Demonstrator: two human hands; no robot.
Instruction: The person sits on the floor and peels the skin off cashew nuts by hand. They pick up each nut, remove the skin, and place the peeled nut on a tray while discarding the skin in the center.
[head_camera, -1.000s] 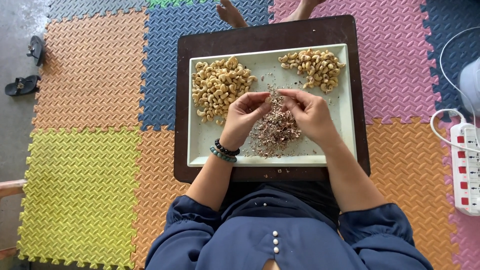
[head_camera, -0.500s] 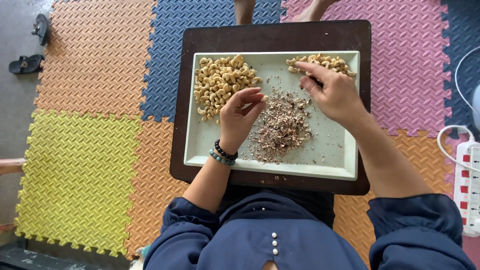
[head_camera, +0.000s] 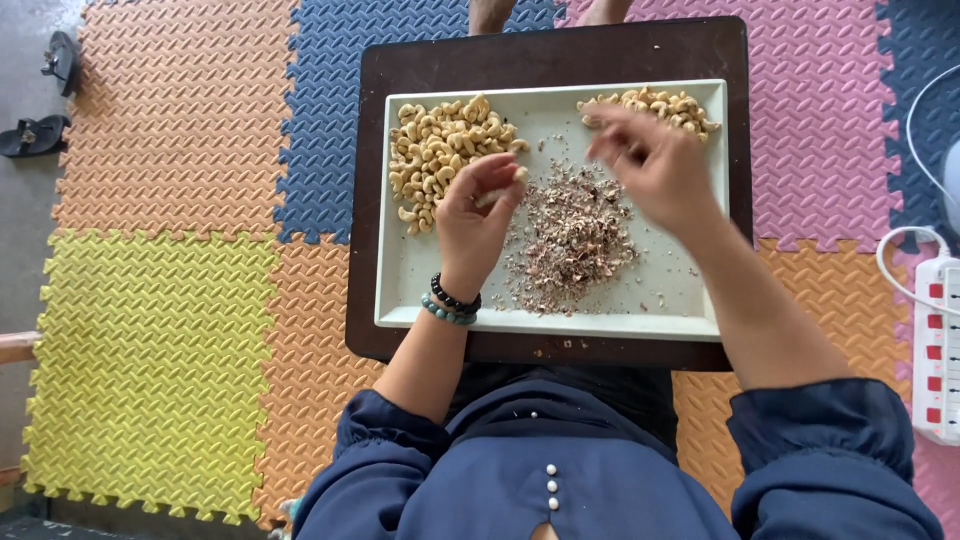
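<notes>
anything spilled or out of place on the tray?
Mostly tidy. Both cashew piles and the heap of skins sit inside the white tray. A few skin flecks lie scattered toward the tray's right side, and some crumbs on the dark board below it.

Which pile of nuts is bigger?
The cashew pile at the tray's top left is bigger; it spreads wide beside the left hand. The pile at the top right is a thin strip near the right hand.
</notes>
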